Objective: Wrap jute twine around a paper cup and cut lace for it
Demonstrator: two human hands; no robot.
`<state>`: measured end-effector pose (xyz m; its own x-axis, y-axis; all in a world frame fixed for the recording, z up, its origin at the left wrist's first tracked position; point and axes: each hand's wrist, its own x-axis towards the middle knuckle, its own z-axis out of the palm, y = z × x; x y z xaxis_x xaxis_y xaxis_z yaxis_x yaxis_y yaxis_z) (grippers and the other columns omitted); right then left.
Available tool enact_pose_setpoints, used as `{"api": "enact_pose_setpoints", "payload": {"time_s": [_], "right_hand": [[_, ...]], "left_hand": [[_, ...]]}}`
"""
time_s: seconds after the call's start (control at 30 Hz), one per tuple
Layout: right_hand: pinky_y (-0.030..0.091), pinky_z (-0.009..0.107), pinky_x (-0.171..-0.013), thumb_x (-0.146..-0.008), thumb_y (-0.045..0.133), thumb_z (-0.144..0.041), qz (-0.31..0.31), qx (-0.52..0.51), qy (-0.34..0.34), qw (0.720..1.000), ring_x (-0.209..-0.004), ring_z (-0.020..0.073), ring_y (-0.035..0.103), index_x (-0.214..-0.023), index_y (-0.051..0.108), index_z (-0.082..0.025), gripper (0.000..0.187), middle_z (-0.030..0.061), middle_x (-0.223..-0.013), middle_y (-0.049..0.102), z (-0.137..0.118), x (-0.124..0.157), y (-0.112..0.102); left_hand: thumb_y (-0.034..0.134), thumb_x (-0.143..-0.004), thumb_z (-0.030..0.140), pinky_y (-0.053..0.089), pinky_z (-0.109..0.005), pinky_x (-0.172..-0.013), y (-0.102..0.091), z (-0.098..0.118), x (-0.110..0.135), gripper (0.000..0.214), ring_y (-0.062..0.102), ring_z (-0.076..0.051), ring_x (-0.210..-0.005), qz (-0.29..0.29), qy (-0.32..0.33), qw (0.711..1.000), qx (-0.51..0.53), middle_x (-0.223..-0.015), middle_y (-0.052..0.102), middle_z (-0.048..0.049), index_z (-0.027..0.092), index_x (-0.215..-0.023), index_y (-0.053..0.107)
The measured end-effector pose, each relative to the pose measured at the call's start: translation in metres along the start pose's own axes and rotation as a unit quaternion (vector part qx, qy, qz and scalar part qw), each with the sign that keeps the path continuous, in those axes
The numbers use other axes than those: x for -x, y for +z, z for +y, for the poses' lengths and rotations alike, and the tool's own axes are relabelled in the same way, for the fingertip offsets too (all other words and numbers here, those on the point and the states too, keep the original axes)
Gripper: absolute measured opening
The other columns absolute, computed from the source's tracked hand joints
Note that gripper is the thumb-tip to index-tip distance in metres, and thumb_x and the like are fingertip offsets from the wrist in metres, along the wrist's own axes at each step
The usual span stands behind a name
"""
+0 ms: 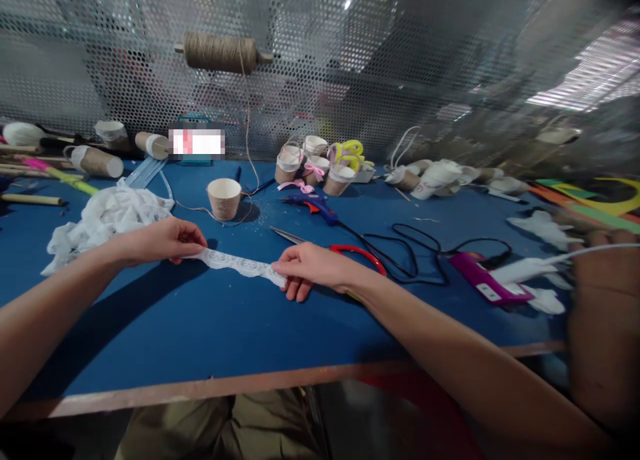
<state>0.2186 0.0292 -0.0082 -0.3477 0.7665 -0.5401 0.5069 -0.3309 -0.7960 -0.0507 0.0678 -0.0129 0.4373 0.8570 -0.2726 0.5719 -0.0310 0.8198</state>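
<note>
A strip of white lace trim (237,263) is stretched between my two hands above the blue tabletop. My left hand (173,240) pinches its left end, close beside a heap of white lace (123,213). With thumb and fingers, my right hand (305,270) grips the other end. Behind the strip stands a small twine-wrapped paper cup (225,199), upright, with loose twine around its base. Scissors with red handles (357,250) lie partly hidden behind my right hand. A blue glue gun (315,205) rests farther back on its side.
Several decorated cups (340,179) stand at the back, with more lying left and right. A spool of twine (220,52) hangs on the mesh wall. A purple power strip (487,279) and black cord lie right, near another person's arm (603,333).
</note>
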Motion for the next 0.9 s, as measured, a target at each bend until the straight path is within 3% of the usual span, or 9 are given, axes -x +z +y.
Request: {"api": "enact_pose_setpoints", "payload": {"time_s": [0.23, 0.43, 0.5, 0.7, 0.9], "right_hand": [[0.040, 0.014, -0.029, -0.076, 0.058, -0.010, 0.059, 0.025, -0.028, 0.998, -0.034, 0.0083, 0.053, -0.065, 0.054, -0.013, 0.012, -0.0013, -0.044, 0.057, 0.000, -0.004, 0.008], [0.040, 0.014, -0.031, -0.079, 0.056, -0.011, 0.055, -0.075, -0.054, 0.994, -0.035, 0.0072, 0.052, -0.065, 0.052, -0.014, 0.015, -0.0033, -0.046, 0.057, -0.004, 0.003, 0.016], [0.040, 0.014, -0.032, -0.080, 0.054, -0.012, 0.059, -0.115, -0.065, 0.990, -0.035, 0.0068, 0.053, -0.066, 0.051, -0.014, 0.015, -0.0040, -0.046, 0.056, -0.009, 0.003, 0.021], [0.042, 0.015, -0.035, -0.084, 0.050, -0.013, 0.069, -0.218, -0.093, 0.969, -0.039, 0.0061, 0.054, -0.070, 0.046, -0.017, 0.015, -0.0050, -0.052, 0.055, -0.029, -0.010, 0.041], [0.044, 0.016, -0.037, -0.085, 0.048, -0.013, 0.063, -0.275, -0.087, 0.955, -0.041, 0.0063, 0.055, -0.072, 0.047, -0.017, 0.013, -0.0036, -0.055, 0.056, -0.036, -0.027, 0.053]], "left_hand": [[0.064, -0.059, 0.033, 0.042, -0.023, -0.047, -0.005, 0.001, -0.001, 0.023, 0.056, -0.016, -0.052, 0.040, -0.018, 0.994, -0.100, -0.064, 0.064, -0.0039, 0.016, -0.075, 0.066], [0.059, -0.065, 0.037, 0.039, -0.024, -0.052, -0.035, 0.024, -0.007, 0.024, 0.053, -0.015, -0.055, 0.074, 0.026, 0.971, -0.226, -0.061, 0.062, -0.0020, 0.016, -0.076, 0.065], [0.059, -0.065, 0.034, 0.039, -0.024, -0.057, -0.049, 0.039, -0.016, 0.021, 0.054, -0.016, -0.060, 0.090, 0.073, 0.958, -0.261, -0.065, 0.064, -0.0024, 0.016, -0.074, 0.065], [0.064, -0.060, 0.020, 0.035, -0.023, -0.064, -0.078, 0.080, -0.059, 0.013, 0.052, -0.014, -0.068, 0.121, 0.116, 0.947, -0.274, -0.067, 0.063, -0.0002, 0.013, -0.070, 0.066], [0.068, -0.054, 0.014, 0.035, -0.022, -0.064, -0.076, 0.080, -0.094, 0.011, 0.053, -0.014, -0.067, 0.159, 0.121, 0.951, -0.235, -0.060, 0.060, 0.0014, 0.012, -0.065, 0.066]]}}
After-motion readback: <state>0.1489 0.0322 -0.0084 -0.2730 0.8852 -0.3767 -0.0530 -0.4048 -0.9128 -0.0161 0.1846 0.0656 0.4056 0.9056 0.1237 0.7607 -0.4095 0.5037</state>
